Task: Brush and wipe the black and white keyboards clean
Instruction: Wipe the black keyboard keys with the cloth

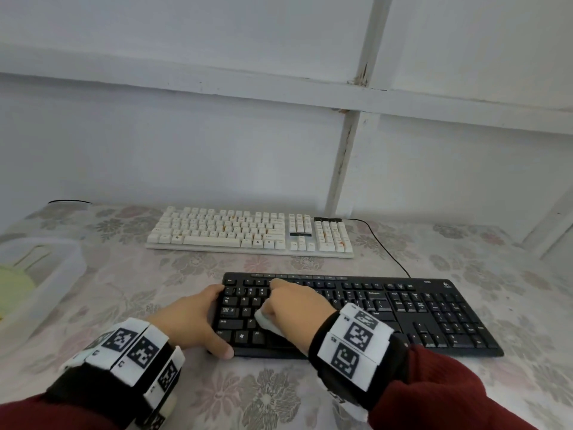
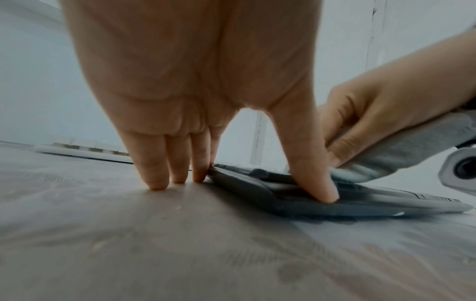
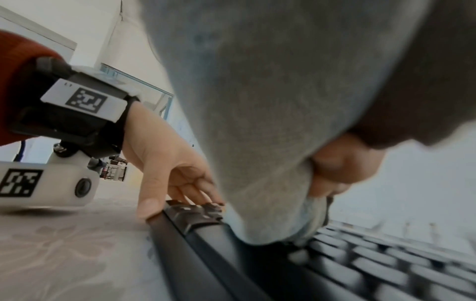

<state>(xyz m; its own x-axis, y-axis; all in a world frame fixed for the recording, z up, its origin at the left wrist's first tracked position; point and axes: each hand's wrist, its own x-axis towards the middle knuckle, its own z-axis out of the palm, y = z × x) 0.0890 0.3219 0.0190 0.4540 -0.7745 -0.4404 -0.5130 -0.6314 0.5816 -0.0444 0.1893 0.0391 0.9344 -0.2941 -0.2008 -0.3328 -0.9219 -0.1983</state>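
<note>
The black keyboard [image 1: 387, 305] lies near me on the flowered table cover, and the white keyboard [image 1: 248, 231] lies behind it by the wall. My left hand [image 1: 192, 318] spans the black keyboard's left end: straight fingers [image 2: 154, 175] stand on the table against its edge, and the thumb [image 2: 319, 183] presses its front corner. My right hand [image 1: 294, 305] grips a bunched pale grey cloth [image 1: 266, 322] and holds it down on the left letter keys. The right wrist view is mostly filled by the cloth [image 3: 270, 101], which touches the black keys [image 3: 360, 264].
A clear plastic tub [image 1: 46, 274] holding something yellow-green [image 1: 15, 290] stands at the table's left edge. A black cable [image 1: 384, 243] runs from the white keyboard's right end past the black one. The wall stands close behind the white keyboard.
</note>
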